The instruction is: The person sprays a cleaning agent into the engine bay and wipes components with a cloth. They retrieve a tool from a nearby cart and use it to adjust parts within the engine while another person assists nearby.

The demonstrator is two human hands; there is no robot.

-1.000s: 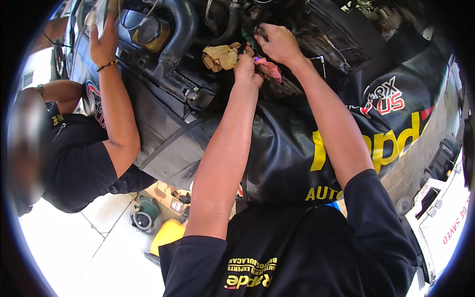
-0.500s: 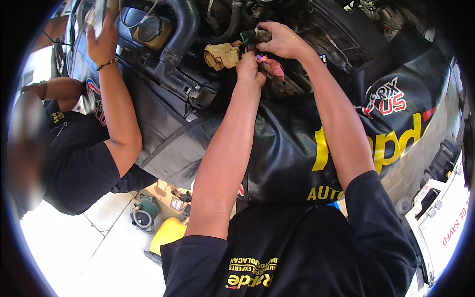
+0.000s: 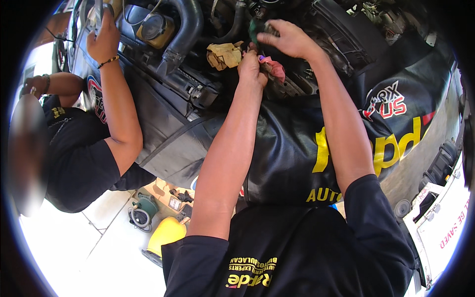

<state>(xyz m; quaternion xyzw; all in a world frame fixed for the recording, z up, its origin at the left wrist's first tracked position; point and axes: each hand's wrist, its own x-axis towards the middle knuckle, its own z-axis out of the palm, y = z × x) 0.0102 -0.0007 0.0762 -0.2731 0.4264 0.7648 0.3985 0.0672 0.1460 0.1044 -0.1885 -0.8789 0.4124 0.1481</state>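
Observation:
I lean over a car's engine bay with both arms stretched out. My right hand [image 3: 289, 38] is closed around a small dark green part [image 3: 256, 25] near the top of the engine. My left hand [image 3: 251, 64] sits just below it, fingers curled against a pink rag [image 3: 274, 68] and the metal under it. A crumpled yellow cloth [image 3: 223, 54] lies to the left of my left hand. What my left fingers pinch is hidden.
A black fender cover [image 3: 316, 143] with yellow lettering drapes the car's front. A co-worker in a black shirt [image 3: 74, 158] reaches a hand [image 3: 103, 39] into the bay at left. A thick black hose [image 3: 185, 29], a yellow container [image 3: 166, 235] and tools on the floor are nearby.
Both my hands have shifted slightly up and left over the engine; my right hand now covers the green part. The co-worker's arm stays put.

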